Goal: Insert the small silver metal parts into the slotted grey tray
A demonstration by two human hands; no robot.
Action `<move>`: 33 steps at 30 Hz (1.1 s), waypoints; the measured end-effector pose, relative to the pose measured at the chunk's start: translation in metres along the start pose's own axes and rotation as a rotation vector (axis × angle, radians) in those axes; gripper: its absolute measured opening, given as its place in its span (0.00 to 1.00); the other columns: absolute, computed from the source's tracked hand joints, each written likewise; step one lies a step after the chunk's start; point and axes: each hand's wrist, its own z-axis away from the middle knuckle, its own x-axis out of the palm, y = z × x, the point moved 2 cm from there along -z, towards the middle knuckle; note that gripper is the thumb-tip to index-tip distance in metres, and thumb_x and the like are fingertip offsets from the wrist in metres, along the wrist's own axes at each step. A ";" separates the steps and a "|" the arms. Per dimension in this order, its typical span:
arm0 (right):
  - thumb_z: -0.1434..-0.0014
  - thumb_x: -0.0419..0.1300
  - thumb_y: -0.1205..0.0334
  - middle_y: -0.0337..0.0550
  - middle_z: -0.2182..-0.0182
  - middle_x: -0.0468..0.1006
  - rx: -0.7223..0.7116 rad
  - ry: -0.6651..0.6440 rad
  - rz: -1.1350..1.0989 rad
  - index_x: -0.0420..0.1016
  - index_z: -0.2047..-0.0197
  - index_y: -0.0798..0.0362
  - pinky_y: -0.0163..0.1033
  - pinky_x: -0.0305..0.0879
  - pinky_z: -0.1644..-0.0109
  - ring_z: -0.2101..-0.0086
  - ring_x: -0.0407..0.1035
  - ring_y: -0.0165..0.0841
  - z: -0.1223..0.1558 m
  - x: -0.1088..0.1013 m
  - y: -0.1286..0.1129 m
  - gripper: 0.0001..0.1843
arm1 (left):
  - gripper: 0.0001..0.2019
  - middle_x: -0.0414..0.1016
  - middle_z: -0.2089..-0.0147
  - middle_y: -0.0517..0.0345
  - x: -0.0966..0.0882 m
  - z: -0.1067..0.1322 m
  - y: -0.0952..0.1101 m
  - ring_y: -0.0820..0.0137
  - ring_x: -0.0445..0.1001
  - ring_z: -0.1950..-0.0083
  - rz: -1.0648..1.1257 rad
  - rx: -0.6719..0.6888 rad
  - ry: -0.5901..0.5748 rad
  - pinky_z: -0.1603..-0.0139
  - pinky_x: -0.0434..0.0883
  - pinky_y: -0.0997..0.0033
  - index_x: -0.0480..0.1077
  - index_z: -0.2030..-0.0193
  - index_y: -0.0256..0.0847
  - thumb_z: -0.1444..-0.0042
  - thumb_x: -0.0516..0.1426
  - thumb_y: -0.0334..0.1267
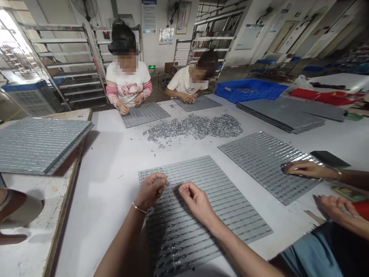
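Note:
A grey ribbed board lies on the white table in front of me, with small dark oval pieces set along its rows on the left side. My left hand hovers over the board's upper left part, its fingers curled and the thumb and forefinger pinched together. Close to its right, my right hand is also closed in a pinch above the board. Whatever either pinch holds is too small or hidden to make out. Beyond the board lies a loose heap of small shiny metal pieces.
A co-worker's hand presses on another ribbed board at right. Two people sit across the table with their own boards. Stacked ribbed boards lie at left, near a brown cup. Grey sheets and a blue tray stand back right.

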 end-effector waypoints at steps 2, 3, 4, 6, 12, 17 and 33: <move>0.37 0.58 0.40 0.38 0.74 0.73 -0.008 -0.017 -0.116 0.74 0.58 0.52 0.37 0.64 0.67 0.73 0.65 0.32 0.008 -0.003 -0.009 0.22 | 0.19 0.78 0.69 0.58 0.011 0.013 -0.002 0.83 0.54 0.82 -0.001 -0.016 -0.034 0.84 0.43 0.78 0.72 0.63 0.38 0.56 0.72 0.45; 0.38 0.59 0.39 0.39 0.73 0.74 0.000 -0.038 -0.176 0.75 0.55 0.52 0.37 0.65 0.67 0.73 0.66 0.32 0.012 -0.003 -0.011 0.23 | 0.19 0.76 0.71 0.59 0.016 0.019 -0.005 0.83 0.54 0.82 0.000 -0.024 -0.050 0.84 0.43 0.77 0.71 0.66 0.38 0.56 0.72 0.46; 0.39 0.61 0.38 0.39 0.72 0.75 0.017 -0.058 -0.233 0.74 0.54 0.52 0.37 0.66 0.68 0.73 0.67 0.32 0.017 -0.002 -0.013 0.25 | 0.19 0.73 0.75 0.61 0.020 0.026 -0.010 0.83 0.53 0.83 0.002 -0.033 -0.059 0.84 0.43 0.77 0.71 0.68 0.37 0.56 0.72 0.47; 0.42 0.63 0.36 0.39 0.73 0.75 0.070 -0.106 -0.329 0.74 0.56 0.52 0.36 0.66 0.71 0.74 0.67 0.31 0.028 0.002 -0.013 0.27 | 0.20 0.65 0.81 0.67 0.027 0.040 -0.021 0.82 0.51 0.83 0.003 -0.054 -0.039 0.83 0.43 0.76 0.73 0.69 0.37 0.57 0.73 0.48; 0.43 0.64 0.37 0.34 0.77 0.70 0.161 -0.256 -0.426 0.73 0.65 0.53 0.33 0.59 0.75 0.78 0.61 0.26 0.050 0.002 -0.008 0.24 | 0.21 0.57 0.87 0.71 0.035 0.068 -0.059 0.81 0.48 0.84 0.004 -0.050 0.135 0.81 0.42 0.76 0.76 0.68 0.36 0.63 0.75 0.48; 0.42 0.61 0.44 0.32 0.80 0.65 0.168 -0.213 -0.328 0.70 0.71 0.52 0.34 0.54 0.73 0.78 0.58 0.27 0.042 -0.004 0.008 0.19 | 0.22 0.69 0.78 0.63 0.030 0.078 -0.065 0.82 0.54 0.81 0.085 -0.032 0.272 0.82 0.46 0.79 0.77 0.64 0.35 0.60 0.74 0.48; 0.39 0.56 0.69 0.42 0.71 0.81 0.071 -0.259 0.514 0.74 0.71 0.52 0.35 0.56 0.62 0.67 0.73 0.34 0.000 0.032 0.027 0.10 | 0.26 0.68 0.76 0.66 -0.010 0.081 -0.073 0.84 0.55 0.80 0.246 0.033 0.324 0.82 0.49 0.84 0.73 0.64 0.36 0.60 0.75 0.51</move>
